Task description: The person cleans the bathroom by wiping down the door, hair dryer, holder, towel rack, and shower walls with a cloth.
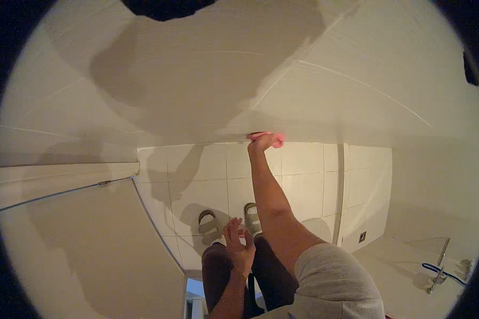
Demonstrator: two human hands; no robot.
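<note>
My right arm reaches forward to the tiled wall (351, 101). At its low part, my right hand (261, 143) is closed around a pink cloth (278, 140) and presses it against the tiles, just above where the wall meets the floor. The cloth is bunched, and part of it sticks out to the right of my fingers. My left hand (239, 243) hovers over my knees with the fingers loosely bent and apart, and nothing shows in it.
Pale floor tiles (199, 162) lie below, with my sandals (209, 223) on them. A raised sill (340, 186) crosses the floor at right, with a drain (362, 237) beyond it. A tap with a blue hose (442, 274) and a wire rack (431, 245) are at far right. A pale panel (90, 228) stands left.
</note>
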